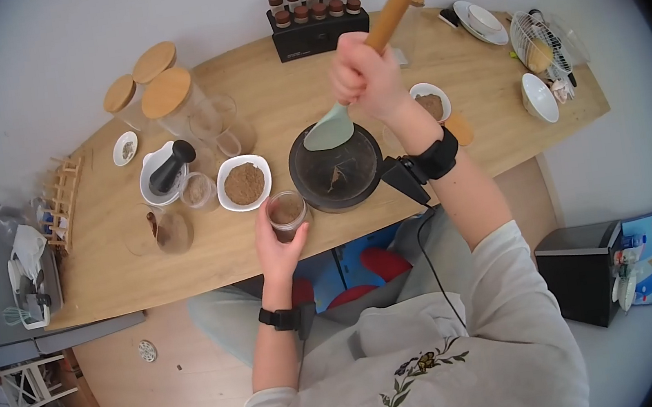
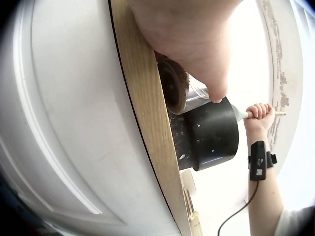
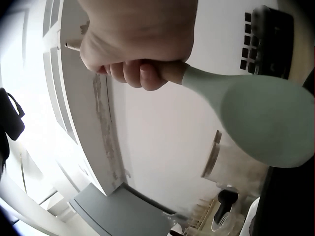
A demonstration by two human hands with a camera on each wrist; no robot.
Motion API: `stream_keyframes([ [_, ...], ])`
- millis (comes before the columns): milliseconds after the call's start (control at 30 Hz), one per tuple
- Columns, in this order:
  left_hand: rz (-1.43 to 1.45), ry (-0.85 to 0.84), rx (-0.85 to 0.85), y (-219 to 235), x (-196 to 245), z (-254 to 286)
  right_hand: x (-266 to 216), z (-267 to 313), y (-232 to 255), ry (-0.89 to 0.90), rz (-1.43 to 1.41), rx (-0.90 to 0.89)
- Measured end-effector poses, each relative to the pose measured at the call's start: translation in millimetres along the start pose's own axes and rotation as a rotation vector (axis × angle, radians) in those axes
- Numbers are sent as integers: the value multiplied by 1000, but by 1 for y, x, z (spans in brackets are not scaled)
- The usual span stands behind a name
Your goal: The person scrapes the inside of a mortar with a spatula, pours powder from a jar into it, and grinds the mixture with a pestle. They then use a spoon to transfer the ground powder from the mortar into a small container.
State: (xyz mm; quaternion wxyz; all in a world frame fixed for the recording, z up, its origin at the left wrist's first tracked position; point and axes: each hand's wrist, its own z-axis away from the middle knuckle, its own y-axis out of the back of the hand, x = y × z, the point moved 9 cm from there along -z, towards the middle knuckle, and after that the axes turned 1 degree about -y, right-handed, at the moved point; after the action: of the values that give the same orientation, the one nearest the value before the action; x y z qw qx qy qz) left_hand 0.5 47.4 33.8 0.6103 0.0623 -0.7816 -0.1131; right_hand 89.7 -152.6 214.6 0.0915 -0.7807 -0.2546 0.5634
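My right hand [image 1: 367, 74] grips the wooden handle [image 1: 399, 4] of a spoon whose pale green head [image 1: 329, 131] is over the round black bowl [image 1: 338, 189]. In the right wrist view the green head [image 3: 268, 118] looks bare, with the curled fingers [image 3: 132, 73] around the handle. My left hand [image 1: 278, 247] holds a small clear jar [image 1: 288, 210] with brown powder, standing just left of the black bowl. The left wrist view shows the jar [image 2: 174, 91] beside the black bowl [image 2: 211, 132]. A little brown matter lies inside the bowl.
A white square bowl of brown powder [image 1: 244, 183] is left of the jar, near a mortar with a black pestle [image 1: 173, 166]. Glass jars with wooden lids [image 1: 167, 92] stand behind. A black rack of small bottles [image 1: 320, 33] is at the back; a white powder bowl [image 1: 430, 101] is right.
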Motion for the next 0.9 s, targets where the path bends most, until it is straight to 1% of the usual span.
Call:
stream_keyframes([
  [33, 5, -3, 5, 0, 0, 1, -5, 0, 4, 32, -32, 8],
  [67, -18, -9, 2, 0, 1, 2, 13, 3, 8, -49, -12, 51],
  [167, -52, -37, 2, 0, 4, -2, 27, 5, 2, -169, 35, 77],
  [267, -20, -25, -1, 0, 1, 0, 4, 1, -8, -34, 71, -14],
  [367, -20, -21, 5, 0, 2, 2, 9, 2, 1, -15, -35, 34],
  [400, -45, -37, 2, 0, 1, 1, 36, 10, 5, -180, 17, 163],
  [500, -63, -47, -1, -1, 2, -1, 31, 6, -13, -205, 70, 6],
  [600, -42, -22, 1, 0, 1, 2, 5, -1, -12, -59, -70, -105],
  [700, -39, -21, 8, 0, -2, 2, 21, 6, -7, -104, -36, 82],
  [733, -45, -29, 8, 0, -2, 2, 43, 12, -10, -229, 63, 86],
  [833, -84, -48, -1, 1, 2, 1, 33, 9, -22, -207, 69, -74],
  [900, -60, -35, 1, 1, 3, 2, 25, 9, -18, -166, 25, -51],
])
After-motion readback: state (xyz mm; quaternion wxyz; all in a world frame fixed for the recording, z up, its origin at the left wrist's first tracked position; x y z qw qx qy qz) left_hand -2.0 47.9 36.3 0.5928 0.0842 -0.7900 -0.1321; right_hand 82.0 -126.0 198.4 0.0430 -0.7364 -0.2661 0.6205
